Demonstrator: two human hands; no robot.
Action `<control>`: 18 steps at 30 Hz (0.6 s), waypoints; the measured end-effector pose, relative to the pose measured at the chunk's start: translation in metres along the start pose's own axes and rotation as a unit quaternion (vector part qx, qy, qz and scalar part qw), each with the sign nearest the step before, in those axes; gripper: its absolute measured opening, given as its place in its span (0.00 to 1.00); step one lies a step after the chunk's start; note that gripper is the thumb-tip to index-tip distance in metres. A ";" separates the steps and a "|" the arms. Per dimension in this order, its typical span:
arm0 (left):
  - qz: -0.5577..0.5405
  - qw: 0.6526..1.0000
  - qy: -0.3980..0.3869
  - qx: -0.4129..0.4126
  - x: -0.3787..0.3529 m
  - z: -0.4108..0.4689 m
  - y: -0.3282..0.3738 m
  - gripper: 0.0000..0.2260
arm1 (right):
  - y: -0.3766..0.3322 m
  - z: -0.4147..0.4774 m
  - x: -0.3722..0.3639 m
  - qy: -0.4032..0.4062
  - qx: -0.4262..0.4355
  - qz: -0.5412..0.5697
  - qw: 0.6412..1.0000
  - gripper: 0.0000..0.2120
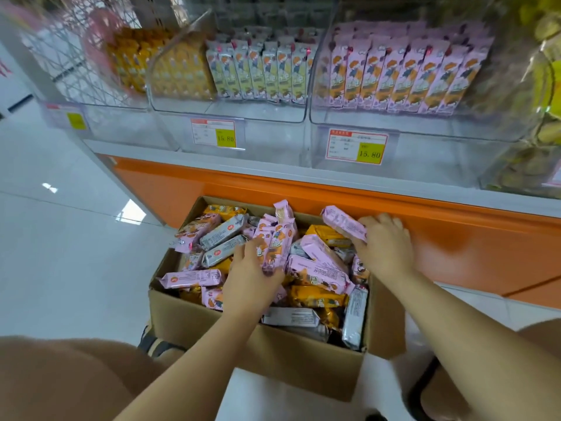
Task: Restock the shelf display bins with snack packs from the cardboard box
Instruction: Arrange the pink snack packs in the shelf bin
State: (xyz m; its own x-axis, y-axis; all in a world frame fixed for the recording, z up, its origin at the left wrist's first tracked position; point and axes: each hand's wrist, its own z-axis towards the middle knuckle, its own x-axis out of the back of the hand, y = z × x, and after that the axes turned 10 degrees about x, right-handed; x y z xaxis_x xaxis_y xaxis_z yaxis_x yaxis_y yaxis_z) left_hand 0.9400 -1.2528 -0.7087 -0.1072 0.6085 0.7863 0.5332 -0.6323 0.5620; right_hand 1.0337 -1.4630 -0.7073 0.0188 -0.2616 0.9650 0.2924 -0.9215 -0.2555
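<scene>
The long grey shelf [212, 153] with its orange front panel [273, 189] runs across in front of the person and carries clear plastic display bins [425, 165]. The right-hand bin holds upright rows of pink packs, with bare room at its front. Below, against the panel, stands the open brown cardboard box [273, 354], heaped with loose pink, silver and orange foil-wrapped snack packs [318, 268]. The left hand [252, 275] is curled round a small bundle of pink packs over the middle of the heap. The right hand [385, 241] grips one pink pack by its end at the box's far right. The packs look light, crinkly and slippery, and probably brittle inside, so holding them across the middle rather than by the sealed ends seems safest.
</scene>
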 end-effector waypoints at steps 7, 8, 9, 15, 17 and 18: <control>-0.028 0.999 0.020 -0.007 -0.005 -0.009 0.000 0.27 | -0.019 -0.034 -0.005 0.001 0.053 0.190 0.980 0.18; -0.025 1.000 0.018 -0.007 -0.005 -0.009 0.000 0.27 | -0.025 -0.039 -0.007 -0.045 0.056 0.231 0.970 0.23; -0.022 1.000 0.017 -0.009 -0.005 -0.009 0.000 0.27 | -0.028 -0.043 -0.009 -0.094 0.058 0.262 0.959 0.31; -0.025 0.999 0.018 -0.011 -0.004 -0.010 -0.008 0.25 | -0.030 -0.043 -0.014 -0.159 0.139 0.131 0.969 0.50; -0.031 0.999 0.024 -0.016 -0.005 -0.011 -0.008 0.24 | -0.029 -0.039 -0.014 -0.149 0.159 0.106 0.970 0.49; -0.039 0.999 0.026 -0.018 -0.005 -0.012 -0.008 0.24 | -0.029 -0.038 -0.014 -0.144 0.165 0.103 0.970 0.49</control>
State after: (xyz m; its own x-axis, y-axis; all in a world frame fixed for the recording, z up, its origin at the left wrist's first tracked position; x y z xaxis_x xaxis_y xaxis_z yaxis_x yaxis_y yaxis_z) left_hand 0.9267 -1.2566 -0.7141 -0.1923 0.6314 0.7512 0.4915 -0.6006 0.6306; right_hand 0.9886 -1.4432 -0.7156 0.3612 -0.2960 0.8842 0.5433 -0.7039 -0.4576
